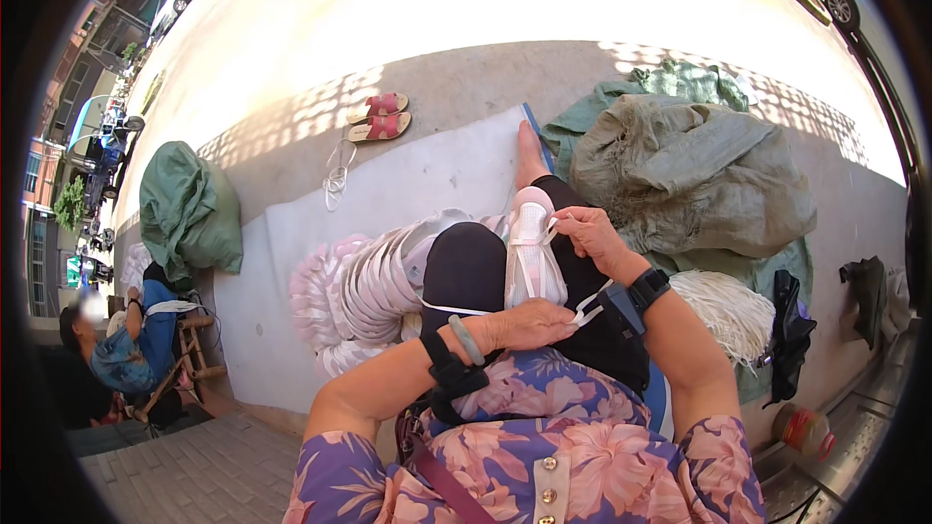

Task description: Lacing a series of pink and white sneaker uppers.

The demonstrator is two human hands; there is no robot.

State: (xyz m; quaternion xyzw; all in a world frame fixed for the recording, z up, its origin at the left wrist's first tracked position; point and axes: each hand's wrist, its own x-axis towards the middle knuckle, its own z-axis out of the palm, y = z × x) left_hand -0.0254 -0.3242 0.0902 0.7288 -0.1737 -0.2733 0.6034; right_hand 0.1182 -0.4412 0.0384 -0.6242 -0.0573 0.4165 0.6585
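A white and pink sneaker (525,283) rests on my lap, its toe pointing away from me. White shoelace (530,250) crosses its front. At the toe end, my right hand (590,239) pinches a strand of lace between thumb and fingers. My left hand (530,324) lies across the near end of the shoe, fingers closed on a lace at its right side. Another length of lace (454,310) trails leftward over my knee. To the left of that knee lies a long row of nested white and pink sneakers (374,281).
A bundle of white laces (723,312) lies right, beside a black plastic bag (791,335). Large sacks (694,170) sit far right, a green sack (189,209) left. Pink sandals (381,118) stand beyond the white sheet (427,170). Another person (131,349) sits far left.
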